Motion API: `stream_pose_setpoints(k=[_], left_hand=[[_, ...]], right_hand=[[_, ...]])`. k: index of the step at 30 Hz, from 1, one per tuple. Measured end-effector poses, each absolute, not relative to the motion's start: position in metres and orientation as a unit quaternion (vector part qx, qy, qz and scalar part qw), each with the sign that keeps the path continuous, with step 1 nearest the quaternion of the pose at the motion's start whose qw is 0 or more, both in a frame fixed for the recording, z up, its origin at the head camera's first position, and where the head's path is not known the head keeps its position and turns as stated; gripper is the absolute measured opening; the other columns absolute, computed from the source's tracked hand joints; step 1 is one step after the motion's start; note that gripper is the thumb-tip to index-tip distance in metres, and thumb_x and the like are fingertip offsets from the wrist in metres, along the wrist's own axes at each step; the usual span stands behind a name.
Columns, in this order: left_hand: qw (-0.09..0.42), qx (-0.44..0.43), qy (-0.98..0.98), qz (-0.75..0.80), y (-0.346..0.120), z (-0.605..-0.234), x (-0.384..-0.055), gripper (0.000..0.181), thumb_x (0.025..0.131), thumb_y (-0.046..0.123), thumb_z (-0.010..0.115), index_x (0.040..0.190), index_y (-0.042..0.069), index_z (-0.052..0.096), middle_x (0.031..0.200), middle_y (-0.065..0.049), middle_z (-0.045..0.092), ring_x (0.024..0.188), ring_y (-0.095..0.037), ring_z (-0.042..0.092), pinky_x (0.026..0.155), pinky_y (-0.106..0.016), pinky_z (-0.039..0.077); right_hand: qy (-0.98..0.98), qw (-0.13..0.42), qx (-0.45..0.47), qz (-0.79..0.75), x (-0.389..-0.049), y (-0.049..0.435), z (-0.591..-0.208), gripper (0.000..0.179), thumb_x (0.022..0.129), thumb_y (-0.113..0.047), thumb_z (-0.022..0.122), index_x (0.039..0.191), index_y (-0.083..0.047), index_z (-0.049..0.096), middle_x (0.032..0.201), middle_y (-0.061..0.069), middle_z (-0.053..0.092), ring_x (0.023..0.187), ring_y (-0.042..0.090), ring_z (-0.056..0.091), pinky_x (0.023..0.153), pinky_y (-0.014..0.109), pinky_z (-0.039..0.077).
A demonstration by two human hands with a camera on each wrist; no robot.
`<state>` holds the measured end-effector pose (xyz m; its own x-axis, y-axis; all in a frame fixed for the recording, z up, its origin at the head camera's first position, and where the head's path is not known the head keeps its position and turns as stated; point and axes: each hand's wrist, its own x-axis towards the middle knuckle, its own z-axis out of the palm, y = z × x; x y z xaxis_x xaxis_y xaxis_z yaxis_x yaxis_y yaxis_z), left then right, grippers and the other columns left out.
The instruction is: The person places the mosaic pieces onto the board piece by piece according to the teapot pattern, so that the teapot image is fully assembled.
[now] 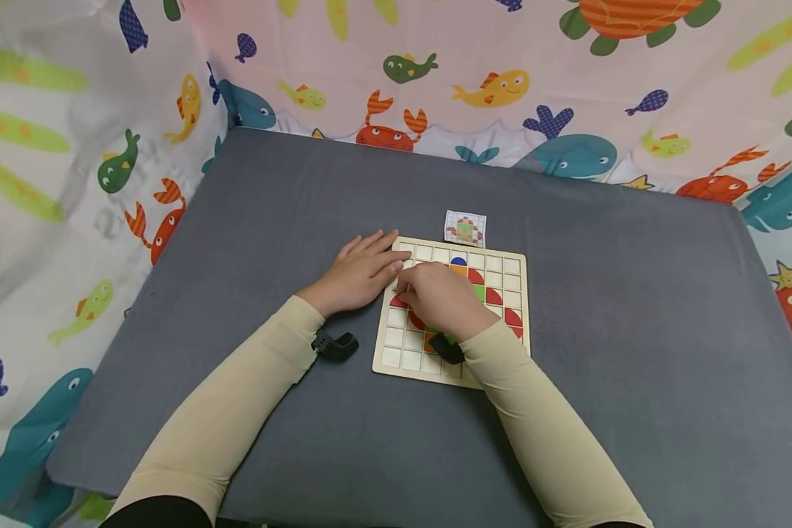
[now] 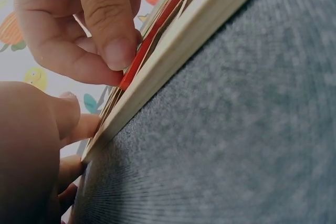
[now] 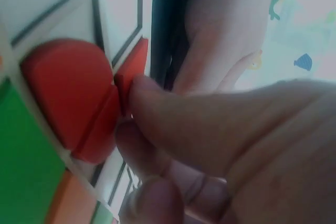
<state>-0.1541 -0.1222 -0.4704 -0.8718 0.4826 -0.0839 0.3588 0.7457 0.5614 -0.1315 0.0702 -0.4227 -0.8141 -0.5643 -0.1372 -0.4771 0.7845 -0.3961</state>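
A wooden grid board (image 1: pixel 383 337) lies slightly turned on the grey table. My left hand (image 1: pixel 359 271) rests at its upper left corner, fingers spread and fingertips at the edge. Over the board, my right hand (image 1: pixel 445 297) pinches a small red piece (image 3: pixel 134 66) between thumb and curled finger, in a cell along the left edge. Beside it, two red pieces (image 3: pixel 71 82) share a cell in the right wrist view. A blue half-round piece (image 1: pixel 458 261), orange, green and more red pieces (image 1: pixel 513 317) sit in other cells, and my right hand hides the board's middle.
A small card (image 1: pixel 465 228) printed with a coloured grid pattern lies just beyond the board's far edge. The grey table (image 1: pixel 303 455) stretches out on both sides. A curtain (image 1: pixel 343 44) with sea animals hangs behind the table and at its sides.
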Motion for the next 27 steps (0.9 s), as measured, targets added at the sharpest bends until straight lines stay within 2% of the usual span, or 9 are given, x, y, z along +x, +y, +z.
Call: stream_pose_setpoints(k=[4,11,21,27], left_hand=[[0.12,0.228,0.925,0.28,-0.122,-0.472,-0.152,0.048,0.115,0.042,0.036,0.157,0.025,0.053,0.175,-0.003,0.02,0.163,-0.026,0.011,0.131,-0.052,0.0],[0.119,0.222,0.929,0.273,-0.12,-0.474,-0.151,0.046,0.115,0.04,0.038,0.157,0.027,0.053,0.175,-0.001,0.02,0.163,-0.024,0.011,0.131,-0.051,0.001],[0.12,0.229,0.927,0.273,-0.117,-0.474,-0.151,0.048,0.115,0.042,0.038,0.158,0.028,0.052,0.176,0.0,0.019,0.163,-0.023,0.011,0.131,-0.051,0.0],[0.124,0.23,0.925,0.278,-0.123,-0.478,-0.149,0.05,0.114,0.046,0.04,0.158,0.027,0.051,0.176,-0.002,0.019,0.164,-0.024,0.01,0.13,-0.052,-0.001]], right_hand=[[0.939,0.126,-0.276,-0.164,-0.129,0.07,-0.426,0.01,0.099,-0.014,0.074,0.103,-0.015,0.083,0.097,0.0,0.078,0.087,0.018,0.069,0.074,0.035,0.059],[0.923,0.112,-0.333,-0.155,-0.124,0.072,-0.43,0.007,0.099,-0.018,0.075,0.104,-0.016,0.08,0.1,0.0,0.076,0.085,0.017,0.067,0.074,0.036,0.058],[0.923,0.123,-0.315,-0.184,-0.125,0.078,-0.431,0.008,0.098,-0.016,0.077,0.104,-0.018,0.082,0.099,-0.002,0.071,0.085,0.014,0.061,0.07,0.03,0.053],[0.914,0.109,-0.337,-0.198,-0.124,0.076,-0.434,0.006,0.095,-0.015,0.08,0.1,-0.017,0.083,0.099,-0.003,0.073,0.09,0.014,0.065,0.076,0.032,0.057]])
